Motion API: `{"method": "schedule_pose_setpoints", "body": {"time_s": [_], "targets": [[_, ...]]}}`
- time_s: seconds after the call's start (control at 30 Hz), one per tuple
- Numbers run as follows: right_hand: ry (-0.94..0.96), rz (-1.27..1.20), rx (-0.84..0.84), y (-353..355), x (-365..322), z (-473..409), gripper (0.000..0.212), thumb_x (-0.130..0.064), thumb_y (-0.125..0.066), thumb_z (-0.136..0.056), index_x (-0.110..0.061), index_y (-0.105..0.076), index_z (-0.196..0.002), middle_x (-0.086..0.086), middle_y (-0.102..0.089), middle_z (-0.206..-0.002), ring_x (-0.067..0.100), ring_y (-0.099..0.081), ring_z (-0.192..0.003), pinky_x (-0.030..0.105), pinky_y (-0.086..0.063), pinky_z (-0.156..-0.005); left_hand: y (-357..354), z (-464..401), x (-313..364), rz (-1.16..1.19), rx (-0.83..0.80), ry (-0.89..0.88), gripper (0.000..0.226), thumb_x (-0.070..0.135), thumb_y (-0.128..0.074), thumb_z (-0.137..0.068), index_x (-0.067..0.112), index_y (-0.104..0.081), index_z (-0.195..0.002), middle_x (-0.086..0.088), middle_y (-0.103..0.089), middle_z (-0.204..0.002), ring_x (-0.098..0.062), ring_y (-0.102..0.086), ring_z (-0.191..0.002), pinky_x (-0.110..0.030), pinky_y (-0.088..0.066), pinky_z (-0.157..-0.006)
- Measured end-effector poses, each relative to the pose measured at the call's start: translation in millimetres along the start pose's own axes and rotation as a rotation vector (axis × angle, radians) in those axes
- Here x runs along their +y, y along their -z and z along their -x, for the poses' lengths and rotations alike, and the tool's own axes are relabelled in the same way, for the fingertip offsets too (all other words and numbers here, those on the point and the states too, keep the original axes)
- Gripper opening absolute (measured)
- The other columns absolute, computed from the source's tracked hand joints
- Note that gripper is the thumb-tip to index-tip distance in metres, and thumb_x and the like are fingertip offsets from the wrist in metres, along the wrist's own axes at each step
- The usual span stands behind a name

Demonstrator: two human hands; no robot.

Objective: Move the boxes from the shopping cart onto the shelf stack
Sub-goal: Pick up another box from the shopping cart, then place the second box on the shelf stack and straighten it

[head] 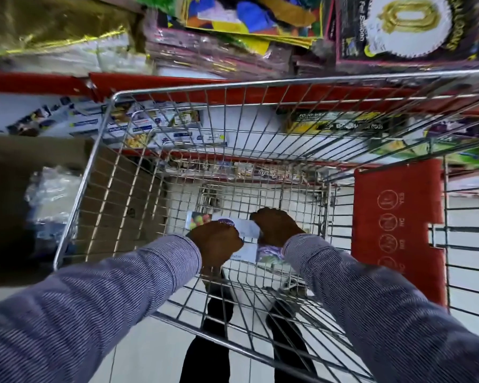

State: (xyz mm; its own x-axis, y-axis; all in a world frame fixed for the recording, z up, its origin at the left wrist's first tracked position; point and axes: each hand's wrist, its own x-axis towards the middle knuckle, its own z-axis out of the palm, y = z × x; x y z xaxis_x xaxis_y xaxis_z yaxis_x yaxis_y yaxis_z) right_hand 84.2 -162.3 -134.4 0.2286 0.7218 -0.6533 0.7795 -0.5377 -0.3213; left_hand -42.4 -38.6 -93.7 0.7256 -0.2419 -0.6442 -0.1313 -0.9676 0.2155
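Observation:
Both my arms reach down into a wire shopping cart [114, 100]. At its bottom lies a flat white box [248, 230] with a purple logo and fruit pictures at its ends. My left hand [216, 241] is closed on the box's left part. My right hand [277, 226] grips its right part from above. The box is partly hidden under my hands. Beyond the cart, on a red-edged shelf, lies a stack of similar white boxes [138, 125].
A brown cardboard carton [25, 167] holding plastic-wrapped goods stands left of the cart. The cart's red child-seat flap [396, 222] is at the right. Colourful party goods [255, 15] crowd the upper shelf. White tiled floor and my legs show under the cart.

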Motion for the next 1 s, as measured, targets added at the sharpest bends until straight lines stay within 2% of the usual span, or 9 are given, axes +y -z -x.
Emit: {"method": "schedule_pose_setpoints", "body": {"time_s": [0.07, 0.13, 0.2, 0.33, 0.47, 0.57, 0.67, 0.77, 1.0], "targets": [[-0.003, 0.030, 0.019, 1.1, 2.3, -2.7, 0.044, -0.026, -0.072, -0.074, -0.012, -0.058, -0.113, 0.016, -0.065, -0.113, 0.033, -0.064, -0.105, 0.040, -0.053, -0.087, -2.3, 2.8, -0.3, -0.139, -0.008, -0.143, 0.005, 0.005, -0.061, -0.085, 0.007, -0.065, -0.085, -0.011, -0.071, -0.083, -0.032, -0.069, -0.075, -0.030, -0.036, -0.055], [-0.014, 0.046, 0.050, 5.3, 8.2, -3.3, 0.050, -0.025, -0.073, -0.072, -0.012, -0.056, -0.118, 0.016, -0.063, -0.119, 0.033, -0.062, -0.109, 0.039, -0.050, -0.089, -12.1, -2.0, 0.3, -0.181, 0.003, -0.178, 0.004, 0.007, -0.066, -0.081, 0.006, -0.062, -0.082, -0.012, -0.068, -0.076, -0.034, -0.067, -0.069, -0.033, -0.045, -0.055], [-0.026, 0.040, 0.076, 13.5, 16.6, -1.2, 0.055, -0.027, -0.073, -0.073, -0.011, -0.053, -0.121, 0.017, -0.060, -0.122, 0.034, -0.058, -0.112, 0.039, -0.047, -0.092, -17.1, -9.9, 3.5, -0.176, -0.021, -0.158, 0.015, 0.010, -0.064, -0.084, 0.001, -0.058, -0.094, -0.018, -0.066, -0.086, -0.038, -0.065, -0.076, -0.042, -0.054, -0.065], [-0.028, 0.003, 0.126, 38.1, 27.8, 7.7, 0.058, -0.033, -0.076, -0.071, -0.009, -0.054, -0.118, 0.016, -0.060, -0.119, 0.033, -0.055, -0.113, 0.037, -0.045, -0.091, -29.8, -26.7, 3.0, -0.043, 0.007, -0.099, 0.034, 0.005, -0.066, -0.083, -0.006, -0.056, -0.114, -0.022, -0.067, -0.097, -0.040, -0.066, -0.083, -0.044, -0.054, -0.066], [0.003, -0.021, 0.187, 71.8, 28.4, 30.9, 0.059, -0.037, -0.078, -0.070, -0.010, -0.056, -0.118, 0.016, -0.062, -0.116, 0.033, -0.056, -0.110, 0.035, -0.045, -0.088, -21.8, -31.9, 8.9, 0.164, 0.021, -0.041, 0.026, -0.004, -0.061, -0.081, -0.005, -0.061, -0.107, -0.026, -0.066, -0.106, -0.043, -0.064, -0.095, -0.041, -0.050, -0.076], [0.029, -0.024, 0.211, 106.8, 22.3, 54.7, 0.062, -0.038, -0.078, -0.069, -0.011, -0.057, -0.120, 0.017, -0.062, -0.116, 0.034, -0.057, -0.109, 0.036, -0.047, -0.088, -6.6, -20.3, 8.4, 0.251, 0.090, 0.007, 0.037, -0.001, -0.065, -0.077, -0.003, -0.063, -0.113, -0.025, -0.065, -0.113, -0.042, -0.062, -0.102, -0.040, -0.048, -0.081], [0.078, -0.014, 0.229, 155.2, 14.3, 80.8, 0.060, -0.039, -0.081, -0.065, -0.013, -0.061, -0.115, 0.015, -0.066, -0.108, 0.032, -0.060, -0.103, 0.037, -0.048, -0.083, 30.3, 3.9, 4.6, 0.189, 0.247, -0.029, 0.053, 0.007, -0.076, -0.060, 0.001, -0.068, -0.111, -0.023, -0.070, -0.102, -0.042, -0.068, -0.088, -0.044, -0.057, -0.074], [0.126, 0.063, 0.272, 225.3, -3.3, 118.2, 0.052, -0.039, -0.082, -0.065, -0.013, -0.066, -0.107, 0.013, -0.068, -0.103, 0.030, -0.063, -0.097, 0.032, -0.045, -0.072, 101.8, 43.4, 9.5, 0.139, 0.384, -0.050, 0.049, 0.015, -0.069, -0.052, 0.004, -0.072, -0.099, -0.019, -0.073, -0.089, -0.039, -0.070, -0.074, -0.045, -0.061, -0.062], [0.219, 0.271, 0.486, 381.4, -56.8, 214.7, 0.040, -0.040, -0.078, -0.066, -0.017, -0.070, -0.097, 0.005, -0.065, -0.079, 0.020, -0.052, -0.069, 0.027, -0.032, -0.053, 254.0, 133.7, 28.0, -0.066, 0.744, 0.091, 0.056, 0.037, -0.065, -0.060, 0.025, -0.066, -0.115, -0.002, -0.073, -0.103, -0.028, -0.067, -0.095, -0.036, -0.055, -0.074]]}}
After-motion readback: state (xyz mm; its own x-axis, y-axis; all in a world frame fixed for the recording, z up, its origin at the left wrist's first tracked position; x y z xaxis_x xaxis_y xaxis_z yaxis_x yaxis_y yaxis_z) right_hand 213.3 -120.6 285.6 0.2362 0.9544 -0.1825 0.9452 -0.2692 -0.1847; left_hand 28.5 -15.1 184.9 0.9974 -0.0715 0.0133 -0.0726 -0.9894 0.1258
